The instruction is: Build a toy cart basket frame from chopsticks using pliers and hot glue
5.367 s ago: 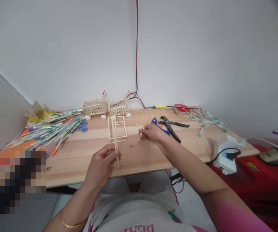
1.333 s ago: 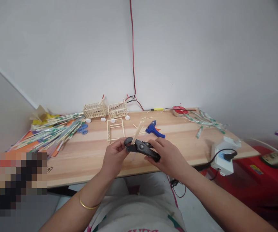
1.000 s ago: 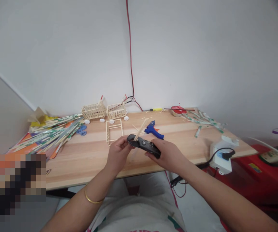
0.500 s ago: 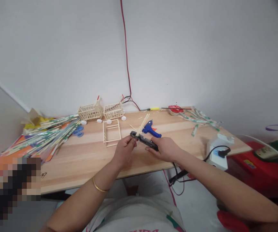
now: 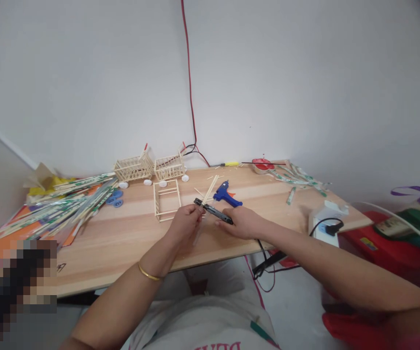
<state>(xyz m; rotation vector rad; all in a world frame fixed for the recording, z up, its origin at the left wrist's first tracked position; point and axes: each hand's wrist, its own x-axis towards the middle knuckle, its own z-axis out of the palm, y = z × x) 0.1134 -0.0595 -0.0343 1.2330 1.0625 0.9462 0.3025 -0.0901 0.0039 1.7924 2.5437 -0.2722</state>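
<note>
My left hand (image 5: 187,221) pinches a few thin wooden sticks (image 5: 210,189), which fan out upward from the fingers. In my right hand (image 5: 244,222) is a dark plier-like cutter (image 5: 215,212), its handles in the palm. The jaws meet the sticks right beside my left fingertips; whether they are fully closed is too small to tell. Just beyond the tool lies a blue glue gun (image 5: 227,195). To the left of the sticks stands an open wooden stick frame (image 5: 168,217).
Two small stick carts (image 5: 134,168) with white wheels stand by the wall. Wrapped sticks (image 5: 82,204) and blue wheels (image 5: 115,198) lie at left. A red-topped container (image 5: 263,165) and torn wrappers (image 5: 304,179) are at back right. A white power strip (image 5: 324,226) sits at the right edge.
The cutter's handles have come closer together in my right hand. Both hands still hold the sticks and tool at nearly the same place; the view has shifted slightly.
</note>
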